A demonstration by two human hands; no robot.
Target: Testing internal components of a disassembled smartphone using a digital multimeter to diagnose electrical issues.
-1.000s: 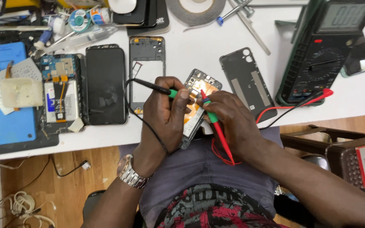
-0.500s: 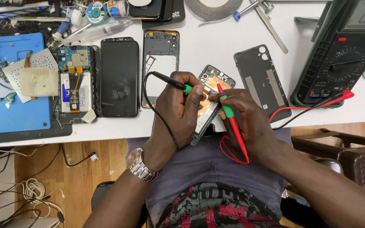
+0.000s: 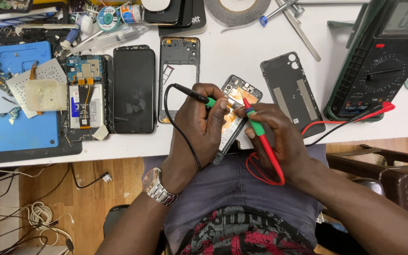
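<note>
— Gripping the black probe with the green collar (image 3: 195, 94) in the left hand (image 3: 201, 130), fingers closed round it, same hand also propping the opened phone with its bare orange-and-copper board (image 3: 234, 113) from beneath. Right hand (image 3: 279, 137) pinched shut on the red probe with the green band (image 3: 258, 127), tip down on the upper part of the board.

— And the phone itself?

— Tilted at the near edge of the white table (image 3: 242, 61), half over the lap, held up only by the left hand. Likely to slide or twist if that grip loosens, dragging both tips off their points.

— Biggest worry?

— Two metal tips very close together on a crowded board. Could bridge neighbouring contacts with one small slip and short something. Hard to tell from here exactly which pads are touched.

— Leads?

— Red lead (image 3: 265, 172) looped in the lap, black lead (image 3: 178, 127) curling round the left wrist, both running to the dark green multimeter (image 3: 378, 61) at the right. Might snag on a knee or wrist and jerk a probe sideways.

— Around them?

— Grey plastic back cover (image 3: 291, 92) just beside the right hand, empty black phone frame (image 3: 178, 78) beside the left, near enough to be knocked by an elbow shift.
</note>
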